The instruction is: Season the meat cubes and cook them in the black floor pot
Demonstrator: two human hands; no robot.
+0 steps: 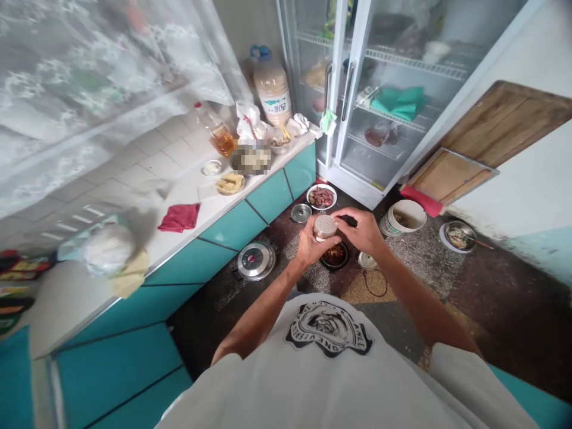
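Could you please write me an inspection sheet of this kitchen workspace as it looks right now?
Surface: dark speckled floor; white counter on teal cabinets.
Job's things: small round jar with beige lid, held above dark bowl of reddish food.
Clutter: steel pot lid, white bucket, red cloth.
Grippers: left hand grips jar; right hand on its lid.
Cables: thin black loop on floor.
Surroundings: glass-door fridge, wooden boards.

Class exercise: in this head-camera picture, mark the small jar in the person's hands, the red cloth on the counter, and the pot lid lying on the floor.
small jar (325, 227), head view, on its pale top.
red cloth (179, 217), head view, on its middle fold.
pot lid (256, 260), head view, on its centre knob.
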